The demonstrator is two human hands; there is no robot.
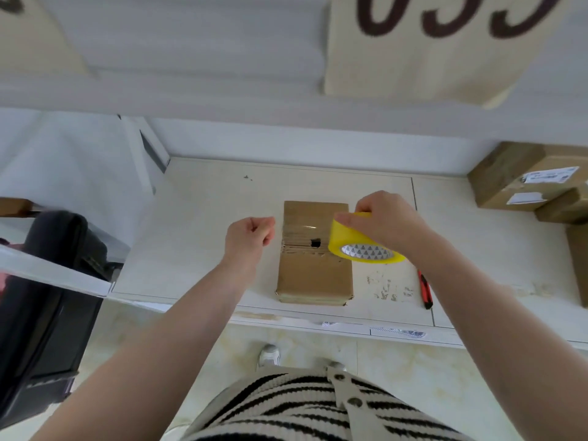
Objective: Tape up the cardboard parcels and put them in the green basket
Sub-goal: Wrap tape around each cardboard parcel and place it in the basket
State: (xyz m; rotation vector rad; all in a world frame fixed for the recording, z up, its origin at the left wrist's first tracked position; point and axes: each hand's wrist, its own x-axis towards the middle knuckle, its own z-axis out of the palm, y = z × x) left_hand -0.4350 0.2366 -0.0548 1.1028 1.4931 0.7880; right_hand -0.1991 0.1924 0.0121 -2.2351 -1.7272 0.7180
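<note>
Our right hand (386,222) grips the yellow tape roll (362,241) over the cardboard parcel (313,272), mid-table (197,237); our left hand (249,235), fingers curled, pinches the stretched tape end.

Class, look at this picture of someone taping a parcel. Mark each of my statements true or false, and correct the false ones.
1. The right hand holds a yellow tape roll. True.
2. The parcel stands on the floor. False: it lies flat on the white table.
3. A red knife lies right of the parcel. True.
4. The left hand grips the knife. False: it is beside the parcel's left edge, fingers curled.
5. More boxes sit at the far right. True.
</note>
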